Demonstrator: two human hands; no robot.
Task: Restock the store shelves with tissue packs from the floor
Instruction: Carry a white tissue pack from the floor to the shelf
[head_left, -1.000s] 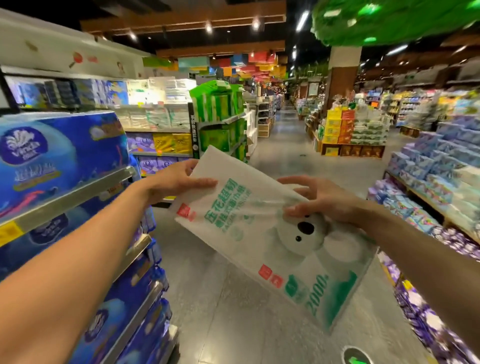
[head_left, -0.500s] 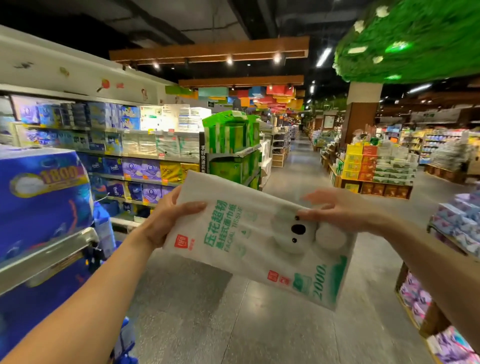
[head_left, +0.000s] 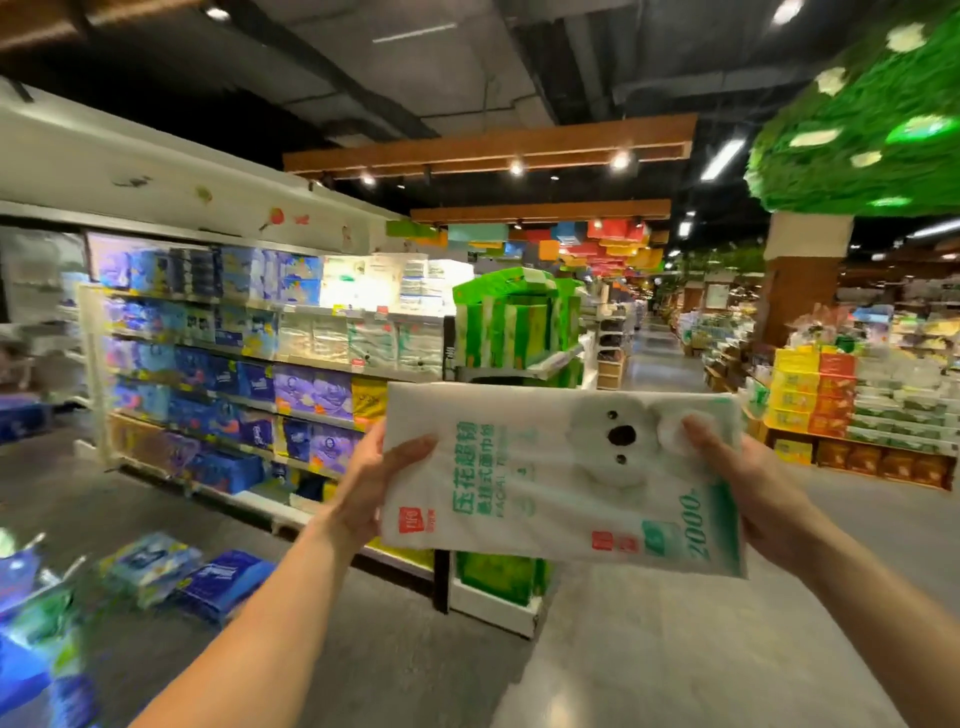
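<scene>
I hold a white tissue pack (head_left: 550, 483) with green print and a koala face out in front of me, level across the aisle. My left hand (head_left: 376, 488) grips its left end, thumb on the front. My right hand (head_left: 748, 488) grips its right end, thumb pressing near the koala's ear. Beyond the pack runs a long shelf unit (head_left: 249, 358) filled with blue, purple, yellow and white tissue packs. Its end bay holds green tissue packs (head_left: 514, 322).
Blue and teal tissue packs (head_left: 182, 571) lie on the grey floor at lower left. A pallet display of yellow and orange boxes (head_left: 815, 395) stands at right below a green tree canopy (head_left: 862, 130). The aisle floor (head_left: 649, 649) stretches ahead.
My view has swung left and up, and the near blue shelf has left the frame. The pack has levelled out from a tilt. Both hands keep their grip on its ends.
</scene>
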